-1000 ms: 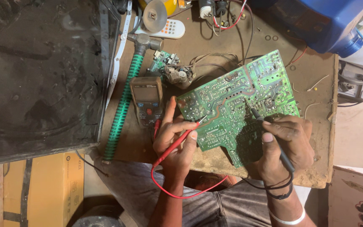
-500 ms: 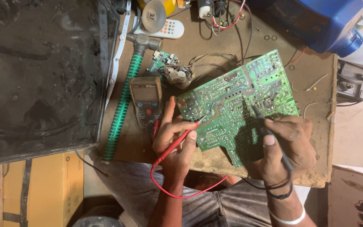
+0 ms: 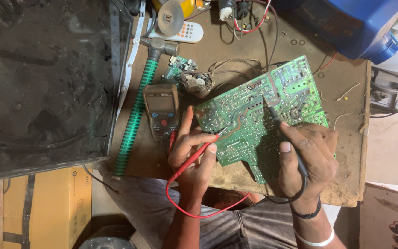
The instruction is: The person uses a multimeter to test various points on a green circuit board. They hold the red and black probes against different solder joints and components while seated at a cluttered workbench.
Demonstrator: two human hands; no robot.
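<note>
**Two probes on a green board**

At the far left a dark, dusty screen panel lies flat, with a yellow box below it. Beside the panel's right edge, a hammer with a green ribbed handle lies on the bench, its metal head pointing up toward a white remote. Just right of the handle sits a brown meter, display up, with a small green module and a knot of wires above it.

The left hand is closed on the red probe, pinched between thumb and fingers; its tip touches the lower left part of the green board. The red lead loops down below the hand and over the lap.

The board lies solder side up in the middle of the bench, tilted so its right end sits higher in the view.

The right hand is clamped on the black probe, held like a pen, tip pressed on the board near its middle. The two hands are apart, one on each side of the board's lower half. A black band and a white bangle circle the right wrist.

At the upper right stands a blue container; a grey device lies past the bench's right edge.
</note>
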